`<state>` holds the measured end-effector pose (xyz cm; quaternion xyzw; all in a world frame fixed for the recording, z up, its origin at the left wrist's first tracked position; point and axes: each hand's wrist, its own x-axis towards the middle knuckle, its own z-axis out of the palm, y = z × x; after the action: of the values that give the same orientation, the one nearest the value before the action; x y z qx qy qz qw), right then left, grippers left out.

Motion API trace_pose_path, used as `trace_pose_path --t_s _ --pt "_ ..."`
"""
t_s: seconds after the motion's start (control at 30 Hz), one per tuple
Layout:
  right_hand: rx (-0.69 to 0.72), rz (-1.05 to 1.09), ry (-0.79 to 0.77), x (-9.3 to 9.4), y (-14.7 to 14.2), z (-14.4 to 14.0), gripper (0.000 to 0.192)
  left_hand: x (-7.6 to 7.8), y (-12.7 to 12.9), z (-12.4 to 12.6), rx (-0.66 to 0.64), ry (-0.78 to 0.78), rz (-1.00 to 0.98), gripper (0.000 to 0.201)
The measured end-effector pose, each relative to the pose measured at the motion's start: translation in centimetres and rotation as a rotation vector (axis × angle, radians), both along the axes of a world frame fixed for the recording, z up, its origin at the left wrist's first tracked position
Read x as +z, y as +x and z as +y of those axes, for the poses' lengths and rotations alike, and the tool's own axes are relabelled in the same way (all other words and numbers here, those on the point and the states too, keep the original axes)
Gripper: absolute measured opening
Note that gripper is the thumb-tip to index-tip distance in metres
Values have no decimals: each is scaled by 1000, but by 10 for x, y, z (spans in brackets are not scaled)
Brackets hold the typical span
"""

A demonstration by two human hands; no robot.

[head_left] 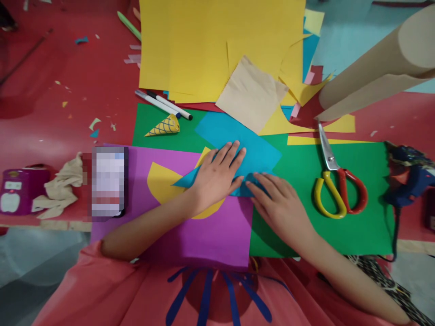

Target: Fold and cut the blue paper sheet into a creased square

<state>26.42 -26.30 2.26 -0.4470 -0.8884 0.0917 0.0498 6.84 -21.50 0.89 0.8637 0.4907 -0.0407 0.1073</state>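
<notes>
No readable writing anywhere, the flat thing (108, 182) at the left is just blurred out. Both hands are flat and open, gripping nothing: the left hand (217, 175) presses its spread fingers on the blue paper (238, 136), the right hand (277, 199) pushes fingertips along its folded lower edge. That smooth blue sheet sits mid-table over the purple sheet (217, 235) and the green sheet (356, 217), with a yellow curved cutout (159, 181) beside it and metal scissors (335, 181) with yellow and red handles well to the right.

No readable text, brand or number anywhere. Phone (108, 182) screen pixelated, illegible. Purple box (18, 191) bears pale apple-shaped mark, no legible lettering.
</notes>
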Motion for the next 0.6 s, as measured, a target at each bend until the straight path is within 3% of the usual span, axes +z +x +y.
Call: trace_pose_path --t_s 0.17,0.6 --pt "129 -12 -21 -7 -6 -14 36 0 0 0 4 1 -9 60" --pt "66 -49 -31 1 7 -29 35 -4 -1 -2 -4 23 4 61"
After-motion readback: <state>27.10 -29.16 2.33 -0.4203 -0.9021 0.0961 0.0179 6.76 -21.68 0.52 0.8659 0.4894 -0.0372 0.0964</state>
